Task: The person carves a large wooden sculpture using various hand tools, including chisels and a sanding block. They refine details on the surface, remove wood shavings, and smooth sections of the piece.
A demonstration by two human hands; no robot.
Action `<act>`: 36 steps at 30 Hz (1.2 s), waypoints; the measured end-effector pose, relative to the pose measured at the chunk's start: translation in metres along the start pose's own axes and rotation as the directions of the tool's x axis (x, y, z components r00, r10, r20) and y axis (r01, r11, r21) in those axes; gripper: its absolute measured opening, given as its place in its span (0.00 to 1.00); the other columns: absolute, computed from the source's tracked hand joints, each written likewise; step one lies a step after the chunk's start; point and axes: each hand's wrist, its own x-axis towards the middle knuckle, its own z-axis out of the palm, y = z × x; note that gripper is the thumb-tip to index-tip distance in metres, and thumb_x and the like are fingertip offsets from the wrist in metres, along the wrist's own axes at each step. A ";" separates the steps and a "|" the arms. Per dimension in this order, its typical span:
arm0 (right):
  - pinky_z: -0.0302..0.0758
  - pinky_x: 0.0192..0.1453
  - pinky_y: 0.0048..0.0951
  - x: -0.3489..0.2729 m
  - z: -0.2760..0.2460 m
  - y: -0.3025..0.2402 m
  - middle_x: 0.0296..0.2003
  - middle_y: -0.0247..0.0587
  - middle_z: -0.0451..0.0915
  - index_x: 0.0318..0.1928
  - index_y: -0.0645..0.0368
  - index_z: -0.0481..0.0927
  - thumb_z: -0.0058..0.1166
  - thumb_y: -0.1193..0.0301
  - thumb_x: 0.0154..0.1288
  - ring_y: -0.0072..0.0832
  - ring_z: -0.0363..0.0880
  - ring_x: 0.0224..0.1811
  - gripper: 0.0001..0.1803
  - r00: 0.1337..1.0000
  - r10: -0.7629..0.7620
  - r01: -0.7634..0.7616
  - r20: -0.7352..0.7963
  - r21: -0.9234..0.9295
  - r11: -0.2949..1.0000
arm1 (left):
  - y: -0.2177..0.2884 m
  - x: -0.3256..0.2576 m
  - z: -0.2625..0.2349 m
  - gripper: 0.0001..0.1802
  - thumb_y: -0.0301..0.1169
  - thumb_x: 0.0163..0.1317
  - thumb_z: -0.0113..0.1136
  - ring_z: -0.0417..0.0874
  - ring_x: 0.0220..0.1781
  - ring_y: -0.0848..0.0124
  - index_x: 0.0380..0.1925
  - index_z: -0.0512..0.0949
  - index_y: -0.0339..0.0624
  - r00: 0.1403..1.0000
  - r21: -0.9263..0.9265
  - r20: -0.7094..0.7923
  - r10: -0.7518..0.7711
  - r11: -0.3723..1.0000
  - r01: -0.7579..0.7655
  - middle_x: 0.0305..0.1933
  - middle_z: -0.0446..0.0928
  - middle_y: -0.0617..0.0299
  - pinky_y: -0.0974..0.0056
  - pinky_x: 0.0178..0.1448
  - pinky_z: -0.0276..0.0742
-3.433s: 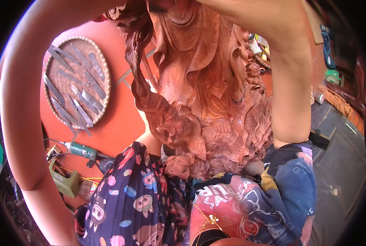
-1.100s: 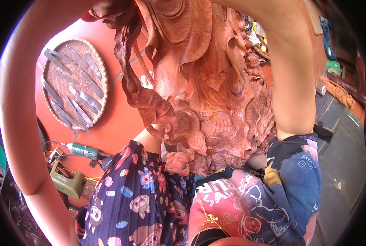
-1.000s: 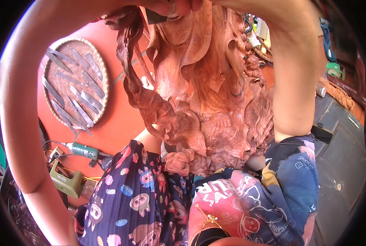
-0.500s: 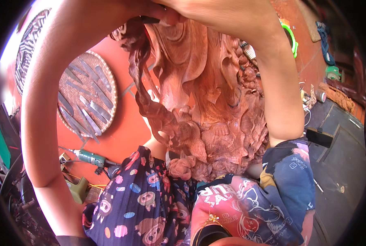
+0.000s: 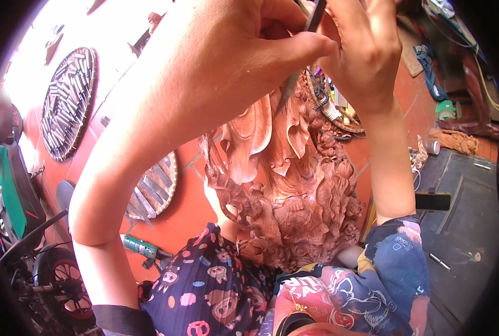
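Observation:
A reddish-brown wooden carving (image 5: 294, 190) full of curled leaves and scrolls stands upright between my knees. Above its top, both hands meet on a thin dark metal carving tool (image 5: 290, 89). My left hand (image 5: 244, 50) fills the upper middle of the view, with thumb and fingers closed around the tool's shaft. My right hand (image 5: 367, 50) grips the same tool from the right, higher up. The blade points down at the carving's upper edge; whether its tip touches the wood is hidden. My patterned trousers (image 5: 204, 291) are at the bottom.
Two round woven trays of metal chisels lie on the orange floor, one at the upper left (image 5: 69, 103), one partly behind my left arm (image 5: 154, 187). A green power tool (image 5: 139, 245) lies near my left knee. A wheel (image 5: 59, 280) is at lower left, a dark board (image 5: 462, 218) at right.
My hands, earlier at or past the top edge, are now in full view and close, both closed on the tool. The view has shifted, and a second tray of chisels has appeared at upper left.

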 end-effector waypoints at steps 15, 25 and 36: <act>0.81 0.41 0.23 -0.029 -0.021 -0.096 0.49 0.40 0.75 0.60 0.54 0.80 0.64 0.85 0.56 0.22 0.79 0.36 0.29 0.742 0.503 -0.659 0.443 0.343 0.670 | -0.266 -0.253 -0.162 0.17 0.33 0.67 0.62 0.81 0.37 0.78 0.52 0.80 0.35 0.510 -0.169 -0.622 -0.594 0.738 0.654 0.40 0.84 0.63 0.70 0.42 0.76; 0.77 0.40 0.26 -0.045 -0.011 -0.106 0.45 0.41 0.79 0.51 0.60 0.83 0.60 0.86 0.58 0.24 0.79 0.34 0.19 0.664 0.412 -0.689 0.624 0.298 0.660 | -0.455 -0.344 -0.067 0.22 0.48 0.50 0.75 0.88 0.47 0.62 0.42 0.88 0.49 -0.057 -0.146 -0.693 -0.718 0.063 0.987 0.42 0.87 0.54 0.58 0.58 0.79; 0.82 0.43 0.32 -0.055 -0.003 -0.096 0.38 0.43 0.82 0.39 0.61 0.84 0.63 0.80 0.57 0.37 0.85 0.40 0.08 0.710 0.436 -0.672 0.553 0.347 0.654 | -0.455 -0.388 -0.061 0.20 0.46 0.47 0.75 0.88 0.44 0.62 0.40 0.89 0.52 -0.117 -0.089 -0.789 -0.603 -0.076 0.993 0.39 0.88 0.59 0.57 0.53 0.81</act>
